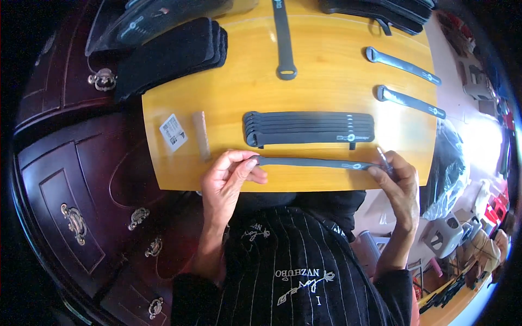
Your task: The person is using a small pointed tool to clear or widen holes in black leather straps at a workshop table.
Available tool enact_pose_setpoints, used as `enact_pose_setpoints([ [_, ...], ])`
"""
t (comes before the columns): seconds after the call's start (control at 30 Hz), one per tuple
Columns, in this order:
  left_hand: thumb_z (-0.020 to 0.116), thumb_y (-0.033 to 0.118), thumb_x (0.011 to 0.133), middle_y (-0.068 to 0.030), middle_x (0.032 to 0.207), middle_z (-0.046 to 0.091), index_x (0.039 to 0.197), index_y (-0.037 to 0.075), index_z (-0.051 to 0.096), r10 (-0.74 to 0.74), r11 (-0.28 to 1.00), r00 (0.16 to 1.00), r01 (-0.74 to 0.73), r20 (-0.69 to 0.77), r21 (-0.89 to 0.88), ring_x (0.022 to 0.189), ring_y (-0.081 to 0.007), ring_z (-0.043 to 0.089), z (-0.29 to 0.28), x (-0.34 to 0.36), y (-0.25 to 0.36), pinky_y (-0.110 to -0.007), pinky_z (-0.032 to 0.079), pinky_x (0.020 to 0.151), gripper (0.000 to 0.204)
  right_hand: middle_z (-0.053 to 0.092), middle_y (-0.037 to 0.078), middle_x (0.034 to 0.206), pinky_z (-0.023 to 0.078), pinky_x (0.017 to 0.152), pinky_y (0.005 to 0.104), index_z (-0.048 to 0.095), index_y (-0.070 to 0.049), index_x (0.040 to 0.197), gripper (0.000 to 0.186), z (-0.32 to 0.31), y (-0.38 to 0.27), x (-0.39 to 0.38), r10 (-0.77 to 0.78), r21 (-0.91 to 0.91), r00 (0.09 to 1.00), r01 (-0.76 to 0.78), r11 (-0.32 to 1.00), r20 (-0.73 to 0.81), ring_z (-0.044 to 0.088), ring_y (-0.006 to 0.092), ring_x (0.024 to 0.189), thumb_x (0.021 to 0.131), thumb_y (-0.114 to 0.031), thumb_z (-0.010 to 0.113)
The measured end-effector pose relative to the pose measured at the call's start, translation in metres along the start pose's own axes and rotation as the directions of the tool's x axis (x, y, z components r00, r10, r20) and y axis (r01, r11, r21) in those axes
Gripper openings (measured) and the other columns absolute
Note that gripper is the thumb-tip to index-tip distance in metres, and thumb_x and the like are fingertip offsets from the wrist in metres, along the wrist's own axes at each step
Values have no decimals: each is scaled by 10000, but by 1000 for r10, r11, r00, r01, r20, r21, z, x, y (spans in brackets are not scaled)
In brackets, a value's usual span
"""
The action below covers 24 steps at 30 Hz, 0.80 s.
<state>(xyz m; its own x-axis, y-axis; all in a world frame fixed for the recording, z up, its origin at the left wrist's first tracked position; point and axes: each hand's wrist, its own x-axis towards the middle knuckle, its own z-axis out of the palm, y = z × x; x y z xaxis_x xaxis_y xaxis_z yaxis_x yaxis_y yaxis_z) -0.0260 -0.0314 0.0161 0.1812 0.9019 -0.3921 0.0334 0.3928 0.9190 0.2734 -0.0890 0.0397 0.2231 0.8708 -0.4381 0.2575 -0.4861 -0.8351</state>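
Observation:
A dark grey strap with a small pale print is stretched level between my two hands, over the front edge of the table. My left hand pinches its left end between thumb and fingers. The right end sits in the grip of my right hand, which also has a slim pen-like tool sticking up between its fingers. Just beyond the strap lies a neat row of overlapping grey straps, their looped ends to the left.
Two single straps lie at the right of the yellow table, another strap at the far middle. Black strap stacks fill the far left. A white label and a ruler-like strip lie left. Dark cabinets stand beside.

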Motion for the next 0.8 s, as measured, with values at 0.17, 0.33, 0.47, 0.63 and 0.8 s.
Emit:
enact_pose_setpoints([
  [0.17, 617, -11, 886, -70, 780, 637, 1047, -29, 601, 277, 939, 959, -257, -58, 228, 634, -115, 621, 1, 9, -5, -214, 512, 579, 162, 506, -61, 658, 348, 561, 205, 620, -19, 840, 174, 4, -7, 4, 32, 51, 999, -33, 998, 7, 427, 37, 618, 818, -146, 737],
  [0.33, 636, -42, 858, -50, 763, 615, 1001, -23, 595, 233, 957, 959, -197, -163, 213, 605, -79, 583, 8, 11, -2, -197, 478, 524, 150, 515, -56, 675, 350, 581, 200, 604, -35, 812, 190, 5, -7, 8, 78, 44, 997, -79, 996, 17, 440, 36, 639, 816, -167, 741],
  [0.47, 651, -51, 844, -31, 736, 600, 939, -21, 575, 197, 969, 957, -158, -211, 190, 599, -53, 557, 14, 15, 1, -188, 453, 513, 125, 517, -58, 673, 354, 602, 203, 603, -44, 811, 195, 4, -13, 6, 79, 58, 997, -79, 995, -6, 447, 40, 656, 813, -180, 744],
  [0.63, 669, -12, 846, -24, 738, 618, 930, 1, 588, 256, 944, 943, -197, -214, 264, 581, -48, 564, 13, 18, -5, -181, 459, 499, 118, 521, -59, 680, 355, 607, 204, 600, -46, 813, 200, 6, -10, 11, 91, 60, 996, -91, 994, -1, 447, 43, 658, 813, -183, 746],
  [0.8, 658, -49, 844, 10, 714, 584, 914, 1, 577, 231, 950, 941, -164, -247, 264, 592, -18, 515, 17, 19, -3, -170, 420, 516, 119, 521, -60, 690, 356, 623, 203, 602, -48, 817, 207, 6, -8, 13, 92, 80, 996, -92, 993, -3, 443, 46, 668, 813, -193, 750],
])
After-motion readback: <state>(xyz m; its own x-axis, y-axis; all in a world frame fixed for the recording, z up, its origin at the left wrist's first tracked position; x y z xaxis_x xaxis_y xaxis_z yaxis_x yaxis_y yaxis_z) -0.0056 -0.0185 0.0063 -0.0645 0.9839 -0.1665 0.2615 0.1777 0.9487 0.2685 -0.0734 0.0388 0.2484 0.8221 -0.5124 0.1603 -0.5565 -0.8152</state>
